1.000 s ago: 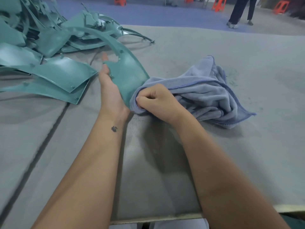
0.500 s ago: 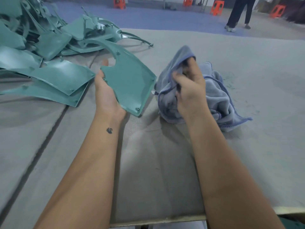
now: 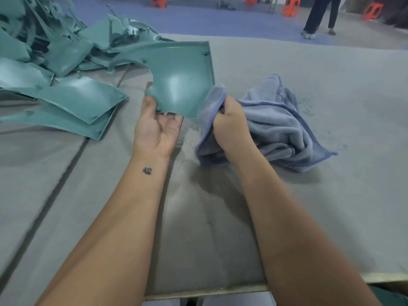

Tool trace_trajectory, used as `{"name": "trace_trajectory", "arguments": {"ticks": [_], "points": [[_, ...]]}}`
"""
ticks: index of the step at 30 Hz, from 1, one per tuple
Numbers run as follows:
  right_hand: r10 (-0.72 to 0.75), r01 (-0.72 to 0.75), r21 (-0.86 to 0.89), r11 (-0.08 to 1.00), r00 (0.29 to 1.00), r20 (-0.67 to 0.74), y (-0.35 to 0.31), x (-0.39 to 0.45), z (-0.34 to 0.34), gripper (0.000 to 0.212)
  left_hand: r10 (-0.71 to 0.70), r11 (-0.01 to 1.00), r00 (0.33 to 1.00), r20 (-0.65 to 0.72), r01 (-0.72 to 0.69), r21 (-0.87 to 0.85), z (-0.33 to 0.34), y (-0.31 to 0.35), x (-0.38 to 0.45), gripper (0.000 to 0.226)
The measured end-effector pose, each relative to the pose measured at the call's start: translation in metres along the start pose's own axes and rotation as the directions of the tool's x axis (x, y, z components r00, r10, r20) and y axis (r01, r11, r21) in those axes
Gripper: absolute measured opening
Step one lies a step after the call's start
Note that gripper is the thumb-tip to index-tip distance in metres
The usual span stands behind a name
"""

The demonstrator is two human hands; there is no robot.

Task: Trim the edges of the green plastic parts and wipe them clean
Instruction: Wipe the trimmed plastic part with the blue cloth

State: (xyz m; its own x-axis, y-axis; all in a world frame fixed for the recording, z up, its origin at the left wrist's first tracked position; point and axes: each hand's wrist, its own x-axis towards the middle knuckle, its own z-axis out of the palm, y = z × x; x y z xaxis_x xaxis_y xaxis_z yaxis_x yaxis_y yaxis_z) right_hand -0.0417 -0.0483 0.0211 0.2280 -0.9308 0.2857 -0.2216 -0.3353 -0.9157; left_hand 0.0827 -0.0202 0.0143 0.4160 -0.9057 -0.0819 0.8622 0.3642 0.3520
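in the head view, the left hand (image 3: 157,124) is holding up a curved, glossy green plastic panel (image 3: 178,85) with small screw holes, its thumb and fingertips pinching the lower edge beside the round cut-out. the panel is looking thin, light and stiff, and its shiny face is probably slippery, so a hold on the rim or a corner seems safer than one on the flat. it is standing tilted above the grey padded bench (image 3: 331,107), clear of the surface. the right hand (image 3: 231,127) is clenching a bunched blue-grey microfibre cloth (image 3: 271,127), soft and limp, whose raised fold is touching the panel's right lower edge while the rest is lying on the bench. a loose pile of similar green plastic panels (image 3: 61,69) is lying well to the left of both hands.
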Motion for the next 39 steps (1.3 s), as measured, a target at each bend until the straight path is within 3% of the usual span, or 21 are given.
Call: {"name": "trace_trajectory", "arguments": {"ticks": [3,6,9,12,15,17,19,21,23,27,31,32,34,37,39], "points": [[0.024,-0.006,0.113,0.994,0.987,-0.160,0.000,0.001,-0.002,0.038,-0.043,0.995,0.999,-0.017,0.044,0.089,-0.001,-0.003,0.001,0.031],[-0.055,0.047,-0.034,0.998,0.956,-0.288,0.001,0.001,-0.010,0.038,-0.062,0.937,0.996,-0.061,0.079,0.339,-0.002,-0.005,0.001,0.014],[-0.099,0.068,-0.083,0.994,0.886,-0.454,0.001,-0.002,-0.012,0.038,0.042,0.855,0.985,-0.165,0.050,0.515,-0.004,-0.006,0.000,0.031],[-0.160,0.115,-0.117,0.987,0.823,-0.545,-0.003,-0.004,-0.014,0.030,0.137,0.813,0.988,-0.075,-0.069,0.578,-0.003,-0.003,-0.002,0.036],[-0.338,0.204,-0.326,0.923,0.836,-0.433,-0.006,-0.007,-0.013,0.014,0.017,0.895,0.992,0.123,-0.070,0.441,0.003,-0.003,-0.011,0.053],[-0.475,0.315,-0.502,0.805,0.850,-0.228,-0.006,-0.011,-0.006,0.010,-0.083,0.921,0.972,0.220,-0.010,0.390,0.007,-0.004,-0.016,0.053],[-0.498,0.380,-0.591,0.711,0.866,-0.043,-0.004,-0.013,-0.001,0.017,-0.161,0.928,0.963,0.216,0.074,0.364,0.011,-0.005,-0.021,0.052],[-0.500,0.418,-0.619,0.665,0.865,0.046,-0.002,-0.012,-0.003,0.028,-0.209,0.920,0.966,0.152,0.142,0.366,0.012,-0.006,-0.024,0.075],[-0.474,0.429,-0.607,0.668,0.875,0.097,-0.002,-0.011,-0.007,0.030,-0.213,0.899,0.971,0.107,0.152,0.411,0.013,-0.007,-0.023,0.077],[-0.434,0.460,-0.478,0.749,0.885,0.172,-0.004,-0.013,-0.004,0.028,-0.203,0.896,0.978,-0.055,0.208,0.393,0.008,-0.006,-0.016,0.053],[-0.264,0.323,-0.267,0.908,0.936,0.234,-0.002,-0.008,-0.006,0.032,-0.132,0.882,0.981,-0.142,0.181,0.435,0.004,-0.005,-0.012,0.029],[-0.251,0.290,-0.263,0.920,0.953,0.172,-0.004,-0.006,-0.006,0.035,-0.109,0.890,0.982,-0.152,0.165,0.426,0.003,-0.004,-0.010,0.025],[-0.220,0.203,-0.155,0.967,0.970,-0.101,-0.008,-0.004,-0.006,0.039,-0.078,0.922,0.986,-0.146,0.127,0.366,0.003,-0.001,-0.009,0.028],[-0.015,0.158,0.248,0.956,0.868,-0.496,-0.012,-0.002,-0.017,0.035,0.019,0.973,0.993,-0.115,0.008,0.230,0.000,0.001,-0.004,0.047],[-0.013,0.197,0.256,0.946,0.816,-0.577,-0.013,-0.003,-0.025,0.034,0.069,0.979,0.995,-0.074,-0.054,0.196,-0.002,0.001,-0.005,0.049]]}}
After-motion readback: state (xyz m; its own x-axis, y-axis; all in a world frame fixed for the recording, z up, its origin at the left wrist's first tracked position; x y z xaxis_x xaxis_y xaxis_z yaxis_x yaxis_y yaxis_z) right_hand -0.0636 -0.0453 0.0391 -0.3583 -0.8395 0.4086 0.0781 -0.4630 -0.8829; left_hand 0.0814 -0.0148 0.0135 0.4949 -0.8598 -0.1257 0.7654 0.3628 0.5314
